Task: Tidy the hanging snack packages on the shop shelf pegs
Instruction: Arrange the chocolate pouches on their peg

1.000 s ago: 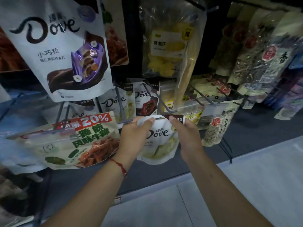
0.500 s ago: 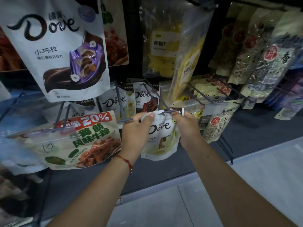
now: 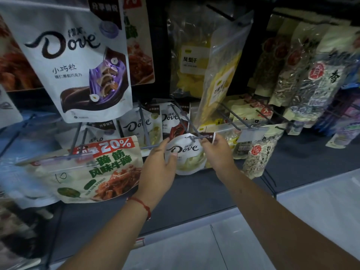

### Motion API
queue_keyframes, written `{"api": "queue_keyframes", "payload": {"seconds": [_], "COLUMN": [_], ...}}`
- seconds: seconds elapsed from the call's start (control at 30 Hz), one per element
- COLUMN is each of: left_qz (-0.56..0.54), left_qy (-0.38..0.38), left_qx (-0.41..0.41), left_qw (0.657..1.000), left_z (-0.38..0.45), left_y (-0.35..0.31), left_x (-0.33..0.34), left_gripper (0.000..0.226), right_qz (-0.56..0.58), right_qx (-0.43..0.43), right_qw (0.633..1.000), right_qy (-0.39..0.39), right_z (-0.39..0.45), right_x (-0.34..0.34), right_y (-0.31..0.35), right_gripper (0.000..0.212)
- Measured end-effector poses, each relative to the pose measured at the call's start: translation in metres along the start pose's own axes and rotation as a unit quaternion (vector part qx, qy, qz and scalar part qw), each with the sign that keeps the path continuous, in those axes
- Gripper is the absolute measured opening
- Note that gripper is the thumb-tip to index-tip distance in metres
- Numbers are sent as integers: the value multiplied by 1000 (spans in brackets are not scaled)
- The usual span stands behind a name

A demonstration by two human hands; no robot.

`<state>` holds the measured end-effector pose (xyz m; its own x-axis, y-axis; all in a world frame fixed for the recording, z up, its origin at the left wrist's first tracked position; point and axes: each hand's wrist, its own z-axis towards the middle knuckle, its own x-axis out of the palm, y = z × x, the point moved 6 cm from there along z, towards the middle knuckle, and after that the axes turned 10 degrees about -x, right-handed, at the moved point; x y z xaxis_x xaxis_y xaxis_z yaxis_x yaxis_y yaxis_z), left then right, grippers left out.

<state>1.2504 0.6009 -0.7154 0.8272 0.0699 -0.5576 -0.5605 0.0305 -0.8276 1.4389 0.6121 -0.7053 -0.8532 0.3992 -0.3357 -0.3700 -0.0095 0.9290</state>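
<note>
Nearest the camera, two bare forearms reach up from the bottom edge, the left wrist wearing a thin red string bracelet [image 3: 140,204]. The left hand [image 3: 158,168] grasps the left edge of a small white Dove pouch with green artwork [image 3: 186,154], thumb across its front. The right hand [image 3: 220,152] pinches the pouch's dark upper right corner, so the pouch sits between both hands, its top at the tip of a grey metal peg [image 3: 187,123]. Just left of the left hand hangs a cream and green beef tendon snack bag with a red 20% banner [image 3: 87,168]. To the right of the right hand hangs a clear bag of speckled seeds [image 3: 257,154]. Farther back on the pegs hang more small Dove pouches [image 3: 142,127]. Farthest and higher, a large white Dove bag with purple chocolate artwork [image 3: 78,61] hangs left, and clear bags of yellow dried pineapple [image 3: 194,59] hang at centre.
</note>
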Motion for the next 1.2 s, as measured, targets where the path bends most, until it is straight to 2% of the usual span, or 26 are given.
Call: {"api": "queue_keyframes", "payload": {"seconds": [0.1,0.2,0.3,0.37,0.5,0.6,0.7,0.87,1.07,1.2], "left_qz": [56,173,287,323,377,397,432,452,461,441], "left_qy": [29,51,70,52,19,-13,-27,-65,-104,-101], "left_qx": [34,41,21,42,35,36,4,-42,-50,-48], "left_qw": [997,983,955,944,925,917,902,889,880,891], "left_z": [-22,-44,-58,-65,-66,-66,-66,-64,-54,-48], "left_y": [4,22,43,48,53,59,72,86,97,103], "left_x": [-17,-37,-57,-74,-103,-118,-133,-159,-182,-188], "left_gripper": [62,66,67,66,64,62,66,76,89,81], "right_qz": [-27,-95,-200,-244,-299,-310,-285,-262,-295,-320], "right_qx": [-27,-105,-183,-223,-327,-332,-322,-347,-364,-374], "right_qw": [999,988,958,938,883,863,864,863,844,828], "right_qy": [35,60,90,106,156,220,261,258,263,267], "right_z": [-11,-31,-63,-88,-126,-136,-138,-136,-124,-116], "right_x": [-8,-18,-17,-9,23,50,76,107,141,172], "right_y": [-2,4,12,20,52,76,93,117,133,139], "right_gripper": [36,54,63,70,66,64,66,69,68,69]}}
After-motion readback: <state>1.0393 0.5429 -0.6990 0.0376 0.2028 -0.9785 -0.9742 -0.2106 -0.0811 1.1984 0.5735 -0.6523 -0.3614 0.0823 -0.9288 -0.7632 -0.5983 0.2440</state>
